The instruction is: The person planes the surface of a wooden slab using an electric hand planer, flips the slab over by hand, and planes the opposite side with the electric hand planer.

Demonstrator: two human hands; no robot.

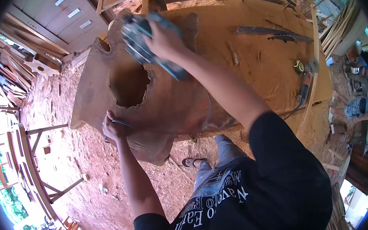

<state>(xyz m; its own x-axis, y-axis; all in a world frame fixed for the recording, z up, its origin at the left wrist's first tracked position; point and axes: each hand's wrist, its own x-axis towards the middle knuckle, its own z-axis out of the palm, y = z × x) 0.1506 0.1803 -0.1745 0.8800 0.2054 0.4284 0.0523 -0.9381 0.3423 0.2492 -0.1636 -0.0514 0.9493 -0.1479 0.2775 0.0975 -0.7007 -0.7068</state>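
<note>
A large irregular wooden slab (169, 98) with a ragged hole on its left side lies across the work surface. Near the slab's far edge, my right hand (162, 40) is wrapped round a teal power tool (138, 39), which is blurred and rests on the wood just beyond the hole. My left hand (113, 127) is closed at the slab's near left edge, below the hole, with a thin blue cord (122, 123) at its fingers. How much of the cord it grips is hidden.
On the dusty right part of the work surface lie a yellow tape measure (298, 66), an angle grinder (306, 86) and a dark wood strip (273, 32). Wooden frames (33, 163) stand at the left. People (362, 108) are at the far right.
</note>
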